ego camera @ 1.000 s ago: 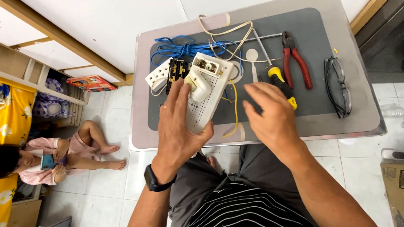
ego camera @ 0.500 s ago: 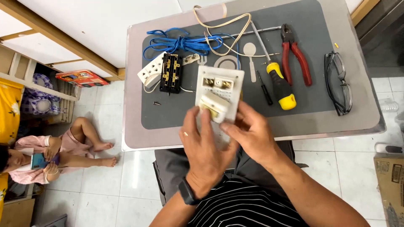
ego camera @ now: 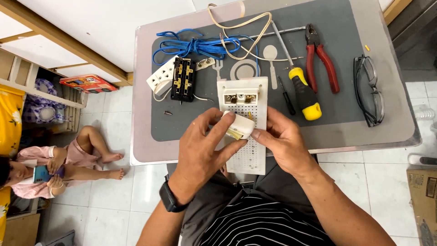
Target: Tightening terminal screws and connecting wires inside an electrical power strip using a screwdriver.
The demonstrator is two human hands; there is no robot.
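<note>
White perforated board [ego camera: 243, 132]: long rectangular panel, centre of the frame, upper end resting on the counter's near edge, lower end over the person's lap. Two brass-terminal fittings sit near its top.

White plastic housing [ego camera: 237, 126]: small rounded part, held just above the board's middle. Left hand [ego camera: 205, 150]: fingers curled closed round the housing from the left, thumb beneath it; dark watch on the wrist. Right hand [ego camera: 287, 146]: fingers closed on the housing's right end, thumb tip touching it, palm over the board's right edge.

Counter [ego camera: 145, 150]: pale, rounded corners, upper half of the frame, carrying a dark grey mat [ego camera: 341, 109] printed with a plate-and-cutlery outline.

On the mat, left to right:
- blue cable [ego camera: 191, 45], bundled, upper left;
- white socket strip [ego camera: 159, 77] with a black terminal block [ego camera: 183, 79] laid beside it, touching;
- small screw [ego camera: 167, 112], loose, below the block;
- cream wire [ego camera: 241, 27], looped, top centre;
- yellow-and-black screwdriver [ego camera: 302, 91], just right of the board;
- red-handled pliers [ego camera: 321, 57], beside the screwdriver;
- spectacles [ego camera: 368, 89], folded, far right.

Room: white tiled floor [ego camera: 114, 200] around the counter. Wooden shelf [ego camera: 32, 82] at upper left, red box [ego camera: 86, 84] on it. Another person [ego camera: 68, 164] sits on the floor at lower left, holding a phone. Cardboard box [ego camera: 423, 196] at the lower right edge.
</note>
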